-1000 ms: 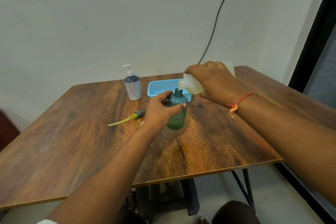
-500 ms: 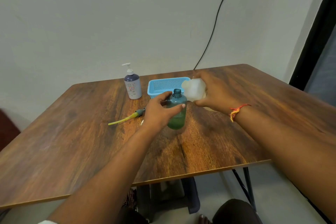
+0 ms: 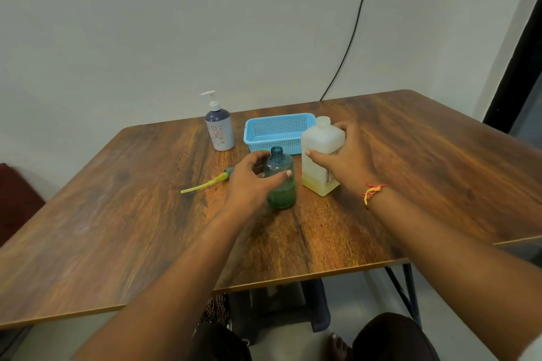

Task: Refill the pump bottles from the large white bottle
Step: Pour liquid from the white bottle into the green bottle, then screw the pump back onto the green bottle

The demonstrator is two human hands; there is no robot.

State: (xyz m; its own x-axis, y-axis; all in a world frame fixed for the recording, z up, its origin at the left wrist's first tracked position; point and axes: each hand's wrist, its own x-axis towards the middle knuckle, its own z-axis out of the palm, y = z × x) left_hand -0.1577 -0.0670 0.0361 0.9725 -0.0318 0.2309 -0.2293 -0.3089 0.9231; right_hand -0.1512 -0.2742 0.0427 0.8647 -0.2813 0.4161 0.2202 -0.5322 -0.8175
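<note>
**One bottle part-filled, a second pump bottle not yet opened**

The large white bottle [image 3: 322,155] stood upright and uncapped on the tabletop [image 3: 117,228], toward the middle of the far edge, just in front of the blue basket [image 3: 278,132]. The right hand [image 3: 349,161] was wrapped around its side, thumb across the front. Only a shallow layer of yellowish liquid showed at its base.

Just beside it, nearer the front edge, the green bottle [image 3: 281,182] stood open-necked with green liquid in roughly its lower third. The left hand [image 3: 252,182] curled around it, thumb on the front face.

Judged from this, the first refill looked done or nearly so: the green bottle had no pump, and its pump head [image 3: 208,183], with the yellow tube, lay flat on the tabletop to the left. Refitting it remained. The grey pump bottle [image 3: 220,129], near the far edge left of the basket, had its pump on and seemed untouched; its level could not be read.

Count: one white supply bottle, two pump bottles, one loose pump head, one basket, two hands.
</note>
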